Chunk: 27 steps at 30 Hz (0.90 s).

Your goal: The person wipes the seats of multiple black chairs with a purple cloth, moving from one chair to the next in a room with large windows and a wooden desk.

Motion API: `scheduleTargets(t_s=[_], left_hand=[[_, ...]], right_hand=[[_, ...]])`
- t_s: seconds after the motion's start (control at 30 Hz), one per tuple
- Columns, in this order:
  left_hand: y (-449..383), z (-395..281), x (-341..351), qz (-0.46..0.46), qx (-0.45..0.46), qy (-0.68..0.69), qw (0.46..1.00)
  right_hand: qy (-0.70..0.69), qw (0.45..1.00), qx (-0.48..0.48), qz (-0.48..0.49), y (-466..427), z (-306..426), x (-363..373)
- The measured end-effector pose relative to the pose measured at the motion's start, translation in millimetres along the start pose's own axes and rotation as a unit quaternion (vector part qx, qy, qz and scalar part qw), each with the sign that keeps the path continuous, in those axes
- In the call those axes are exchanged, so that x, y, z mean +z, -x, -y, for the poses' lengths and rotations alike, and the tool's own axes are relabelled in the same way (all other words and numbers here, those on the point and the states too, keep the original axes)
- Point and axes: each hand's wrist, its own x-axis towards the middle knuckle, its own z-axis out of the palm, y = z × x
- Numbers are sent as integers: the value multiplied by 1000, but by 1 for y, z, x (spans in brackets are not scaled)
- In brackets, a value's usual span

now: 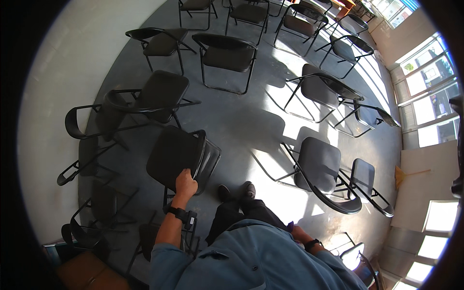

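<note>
A black padded folding chair (170,154) stands in front of me, slightly to the left. My left hand (186,183) is closed around the chair's frame, at the near end of its backrest. A dark band with a small box sits on that wrist. Low at my right side, my right hand (299,233) is partly hidden by my shirt. A bit of purple cloth (290,226) pokes out from its fingers. Both of my dark shoes (237,191) rest on the grey floor (232,119), just right of the chair.
Folding chairs (228,59) stand in rows ahead. To the right are more chairs (319,165), and others (107,204) crowd the left by the white wall (69,65). A yellow broom (400,176) leans by the right wall. A brown box-like object (88,270) sits lower left.
</note>
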Motion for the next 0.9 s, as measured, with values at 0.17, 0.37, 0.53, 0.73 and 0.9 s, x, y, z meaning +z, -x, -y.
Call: scheduleTargets(t_s=[0.17,0.37,0.53,0.73,0.9], left_hand=[[16,-55,33,58,57,-29,996],[49,-100,54,111,175,-2,978],[60,-128,63,148,259,8,954],[64,-127,64,236,295,5,926],[69,-105,62,235,322,16,917]], right_hand=[[32,997,-63,-27,-12,-58,24],[-2,998,-52,-33,-23,-75,25],[-97,994,-25,-50,-32,-63,10],[-255,963,2,-88,-44,-57,-14],[-310,943,-55,-103,-52,-25,-22]])
